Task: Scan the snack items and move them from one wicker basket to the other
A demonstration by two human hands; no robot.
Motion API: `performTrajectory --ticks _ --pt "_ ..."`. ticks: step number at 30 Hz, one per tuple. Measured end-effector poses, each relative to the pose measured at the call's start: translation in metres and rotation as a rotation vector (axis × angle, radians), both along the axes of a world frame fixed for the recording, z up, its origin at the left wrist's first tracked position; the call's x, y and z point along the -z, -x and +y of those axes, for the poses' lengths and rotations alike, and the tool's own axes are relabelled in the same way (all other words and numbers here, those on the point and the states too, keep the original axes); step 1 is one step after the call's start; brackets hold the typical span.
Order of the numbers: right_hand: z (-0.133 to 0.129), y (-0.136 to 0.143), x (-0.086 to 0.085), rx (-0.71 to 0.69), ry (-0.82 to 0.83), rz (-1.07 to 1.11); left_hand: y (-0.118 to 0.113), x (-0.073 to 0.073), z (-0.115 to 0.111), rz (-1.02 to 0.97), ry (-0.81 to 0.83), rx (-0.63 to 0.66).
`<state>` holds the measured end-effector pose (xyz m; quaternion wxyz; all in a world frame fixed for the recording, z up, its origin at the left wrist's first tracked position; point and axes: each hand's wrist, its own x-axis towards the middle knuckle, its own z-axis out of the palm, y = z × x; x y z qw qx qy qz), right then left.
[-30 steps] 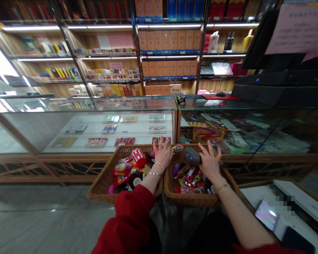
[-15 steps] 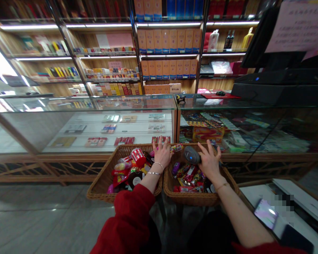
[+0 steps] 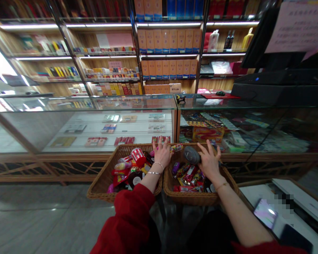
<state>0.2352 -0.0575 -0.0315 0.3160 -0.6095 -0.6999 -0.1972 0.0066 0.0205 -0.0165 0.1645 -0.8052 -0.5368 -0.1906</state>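
Two wicker baskets stand side by side, the left basket [image 3: 99,187] and the right basket [image 3: 196,200], both with mixed packaged sweets. My left hand [image 3: 162,154] lies over the left basket's right rim with its fingers spread, holding nothing. A red-and-white striped cup [image 3: 138,157] is to its left. My right hand [image 3: 210,160] is above the right part of the right basket, fingers spread. Right beside its thumb is a grey rounded device [image 3: 192,155], perhaps a scanner; whether the palm touches it is hidden. Colourful wrapped sweets [image 3: 190,173] lie below it.
Behind the baskets runs a glass display counter [image 3: 108,157]. A monitor [image 3: 262,38] stands at the back right. On a white surface [image 3: 250,194] at the lower right lies a phone [image 3: 265,213]. Stocked shelves [image 3: 169,56] line the back wall.
The blue light on the grey device no longer shows. Both hands hold almost the same position.
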Motion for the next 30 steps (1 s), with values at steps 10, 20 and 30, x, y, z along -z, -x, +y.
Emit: performTrajectory --ticks 10,20,30 --pt "0.001 -0.002 -0.003 0.029 -0.039 0.003 0.000 -0.003 -0.001 -0.040 0.000 0.015" --pt "0.005 0.005 -0.016 0.057 -0.009 -0.026 0.007 -0.020 -0.003 -0.048 0.010 -0.019" --pt "0.014 0.026 -0.020 -0.003 -0.028 -0.044 0.038 -0.026 -0.013 -0.058 0.022 -0.083"
